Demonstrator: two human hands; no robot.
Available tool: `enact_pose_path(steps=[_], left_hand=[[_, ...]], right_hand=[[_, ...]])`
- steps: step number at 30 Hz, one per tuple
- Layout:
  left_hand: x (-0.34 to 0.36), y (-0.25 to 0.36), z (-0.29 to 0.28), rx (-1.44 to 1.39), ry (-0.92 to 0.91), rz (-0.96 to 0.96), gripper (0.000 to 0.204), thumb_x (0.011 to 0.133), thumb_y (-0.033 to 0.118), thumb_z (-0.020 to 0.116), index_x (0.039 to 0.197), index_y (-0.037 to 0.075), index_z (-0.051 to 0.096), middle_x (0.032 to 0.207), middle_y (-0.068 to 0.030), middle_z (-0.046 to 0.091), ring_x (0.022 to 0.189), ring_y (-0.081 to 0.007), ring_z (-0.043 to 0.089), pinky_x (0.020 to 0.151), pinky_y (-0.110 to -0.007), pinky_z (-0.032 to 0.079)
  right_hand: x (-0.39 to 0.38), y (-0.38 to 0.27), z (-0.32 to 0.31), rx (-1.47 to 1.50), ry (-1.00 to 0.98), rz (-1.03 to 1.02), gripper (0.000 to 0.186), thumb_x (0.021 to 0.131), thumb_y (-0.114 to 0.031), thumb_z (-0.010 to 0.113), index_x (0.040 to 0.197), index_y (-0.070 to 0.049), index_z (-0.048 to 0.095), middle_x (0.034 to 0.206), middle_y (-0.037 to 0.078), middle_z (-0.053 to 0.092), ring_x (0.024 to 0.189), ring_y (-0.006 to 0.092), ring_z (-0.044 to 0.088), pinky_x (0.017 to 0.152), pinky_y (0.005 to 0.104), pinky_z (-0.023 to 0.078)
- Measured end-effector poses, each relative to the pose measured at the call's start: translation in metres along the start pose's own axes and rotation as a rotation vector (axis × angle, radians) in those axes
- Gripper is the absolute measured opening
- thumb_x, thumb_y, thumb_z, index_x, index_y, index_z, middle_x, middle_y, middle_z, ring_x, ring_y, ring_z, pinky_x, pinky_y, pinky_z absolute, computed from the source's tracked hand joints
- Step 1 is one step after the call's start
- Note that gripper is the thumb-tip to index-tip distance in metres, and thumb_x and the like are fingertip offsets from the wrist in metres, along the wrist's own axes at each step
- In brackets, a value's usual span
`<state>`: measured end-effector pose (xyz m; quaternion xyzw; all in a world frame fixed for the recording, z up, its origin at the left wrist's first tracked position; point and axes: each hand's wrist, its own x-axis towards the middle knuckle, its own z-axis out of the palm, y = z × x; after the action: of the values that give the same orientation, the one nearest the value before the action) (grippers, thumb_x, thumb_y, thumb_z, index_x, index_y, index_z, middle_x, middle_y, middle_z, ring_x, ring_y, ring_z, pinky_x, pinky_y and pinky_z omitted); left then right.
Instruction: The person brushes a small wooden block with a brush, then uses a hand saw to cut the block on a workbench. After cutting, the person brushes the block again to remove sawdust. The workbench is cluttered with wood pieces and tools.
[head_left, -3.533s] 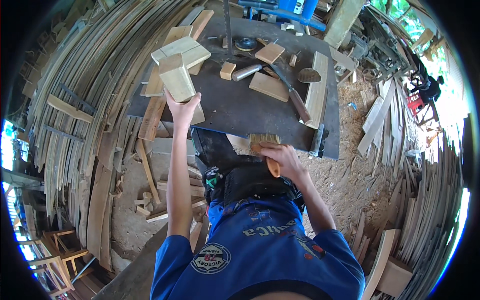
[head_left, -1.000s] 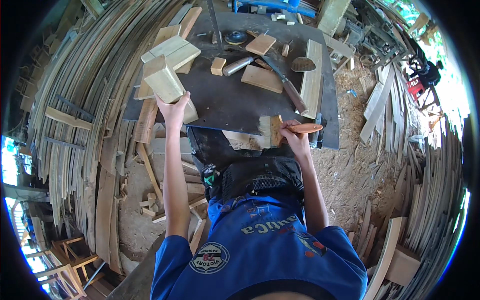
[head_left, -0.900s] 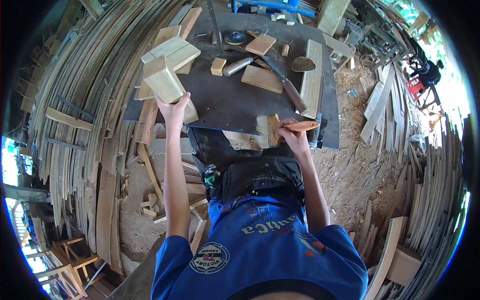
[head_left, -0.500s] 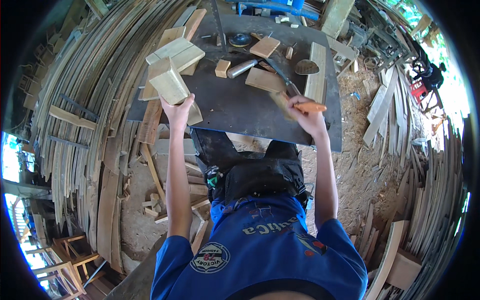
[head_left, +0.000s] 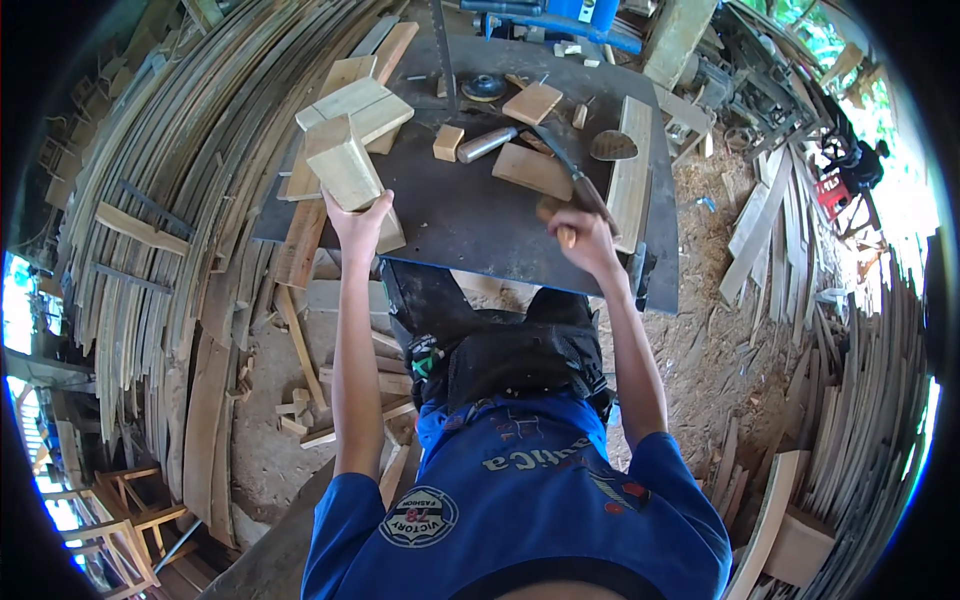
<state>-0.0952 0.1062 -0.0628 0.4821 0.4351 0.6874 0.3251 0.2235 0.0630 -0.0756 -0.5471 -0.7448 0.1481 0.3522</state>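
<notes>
My left hand point(head_left: 358, 222) is closed around the lower end of a thick pale wood block point(head_left: 345, 165), tilted above the left of the dark table point(head_left: 450, 215). Behind it lie wide pale boards point(head_left: 365, 108). Over the table's right side, my right hand point(head_left: 587, 240) is closed on an orange-brown wooden-handled tool point(head_left: 567, 238); its brownish head is partly hidden, so I cannot tell its exact kind. Close beyond that hand lies a dark, narrow-bladed tool with a brown handle point(head_left: 594, 200), beside a flat wood piece point(head_left: 532, 170).
Farther back are a small wood cube point(head_left: 448, 142), a grey cylindrical handle point(head_left: 487, 145), a round black disc point(head_left: 484, 87) and a wood block point(head_left: 532, 102). A long board point(head_left: 628, 180) lines the right edge. Stacked planks point(head_left: 150, 210) fill the left; scrap wood lies below.
My right hand has moved slightly left and nearer to me, turning the tool so its handle points toward me instead of right. My left hand and the block stay nearly in place.
</notes>
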Motion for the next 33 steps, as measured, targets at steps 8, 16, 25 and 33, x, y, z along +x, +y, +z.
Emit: enact_pose_path(steps=[8,16,25,33], left_hand=[[0.001,-0.003,-0.006,0.009,0.015,0.004,0.072,0.06,-0.002,0.073,0.12,0.002,0.034,0.103,-0.008,0.045,0.091,-0.0157,0.049,0.078,-0.029,0.044],[0.001,0.001,0.0,0.01,0.006,-0.017,0.071,0.06,-0.002,0.072,0.12,0.002,0.034,0.103,-0.0074,0.045,0.086,-0.0145,0.051,0.072,-0.028,0.046],[0.003,-0.003,-0.01,0.087,0.011,0.048,0.073,0.061,-0.004,0.071,0.122,0.001,0.031,0.102,-0.0082,0.046,0.085,-0.0146,0.052,0.069,-0.027,0.048],[0.0,0.005,-0.008,0.0,0.006,0.019,0.072,0.06,-0.003,0.072,0.12,0.002,0.033,0.102,-0.0082,0.046,0.087,-0.0147,0.052,0.072,-0.028,0.047]], right_hand=[[0.001,-0.014,0.007,-0.036,-0.042,0.028,0.01,0.067,-0.004,0.052,0.068,-0.009,0.061,0.067,0.007,0.063,0.063,0.0272,0.06,0.06,0.0351,0.047],[-0.005,-0.018,-0.005,0.043,-0.064,0.055,0.007,0.065,-0.006,0.054,0.066,-0.009,0.06,0.063,0.009,0.06,0.061,0.0272,0.06,0.057,0.0335,0.046],[-0.023,-0.068,-0.011,0.261,-0.351,-0.132,0.005,0.064,0.001,0.051,0.068,-0.001,0.053,0.066,0.01,0.057,0.06,0.0258,0.057,0.058,0.0322,0.045],[-0.025,-0.083,0.006,0.185,-0.467,-0.215,0.009,0.067,-0.008,0.053,0.075,-0.006,0.057,0.072,0.011,0.06,0.067,0.0296,0.06,0.06,0.0357,0.045]])
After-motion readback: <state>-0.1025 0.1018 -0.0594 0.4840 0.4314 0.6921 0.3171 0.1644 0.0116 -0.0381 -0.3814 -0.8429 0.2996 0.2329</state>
